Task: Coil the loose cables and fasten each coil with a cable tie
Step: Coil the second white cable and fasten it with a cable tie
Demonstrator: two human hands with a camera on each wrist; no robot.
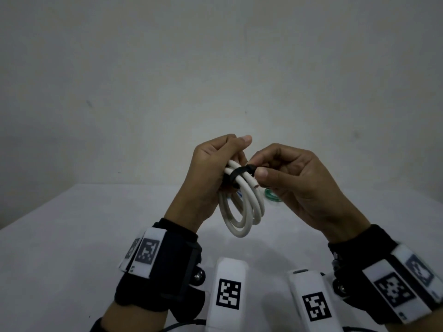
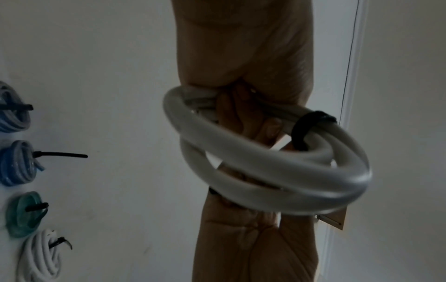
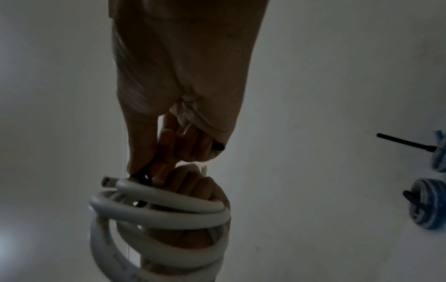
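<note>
A white cable coil hangs in the air above the white table. My left hand grips its upper strands, fingers curled round them. A black cable tie wraps those strands. My right hand pinches the tie's end between thumb and forefinger beside the coil. In the left wrist view the white cable coil loops round my fingers with the black cable tie across it. In the right wrist view the tie's tail runs through my curled fingers above the white cable coil.
Several tied coils lie on the table: two blue coils, a green coil and a white coil, each with a black tie tail. The green coil peeks out behind my right hand. A plain wall stands behind the table.
</note>
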